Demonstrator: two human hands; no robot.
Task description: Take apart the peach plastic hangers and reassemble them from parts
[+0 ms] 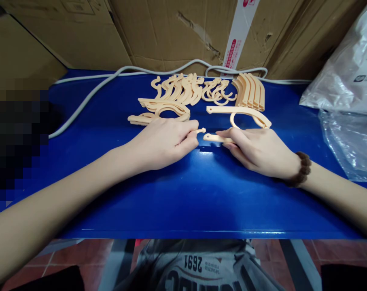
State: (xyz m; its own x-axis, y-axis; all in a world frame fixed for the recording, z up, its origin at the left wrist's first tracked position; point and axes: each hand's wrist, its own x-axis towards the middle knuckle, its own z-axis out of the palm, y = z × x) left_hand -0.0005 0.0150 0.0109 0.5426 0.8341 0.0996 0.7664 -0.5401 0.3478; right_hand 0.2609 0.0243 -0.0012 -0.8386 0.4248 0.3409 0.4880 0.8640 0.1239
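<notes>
Near the middle of the blue table, my left hand (168, 141) pinches a small beige plastic piece (201, 130), whose tip pokes out to the right. My right hand (256, 149) is closed on a beige plastic arm (213, 138) with a hole at its end. The two pieces are close but apart. Just behind my right hand lies a curved beige part (228, 109). Beyond my left hand rest several curved parts (168, 106). Farther back are a row of beige arms (183, 87), loose hooks (218, 91) and a stack of arms (251, 93).
A white cable (122, 70) runs along the back of the blue table (183, 202). Cardboard boxes (171, 36) stand behind it. Clear plastic bags (347, 68) lie at the right. A dark pixelated area covers the far left.
</notes>
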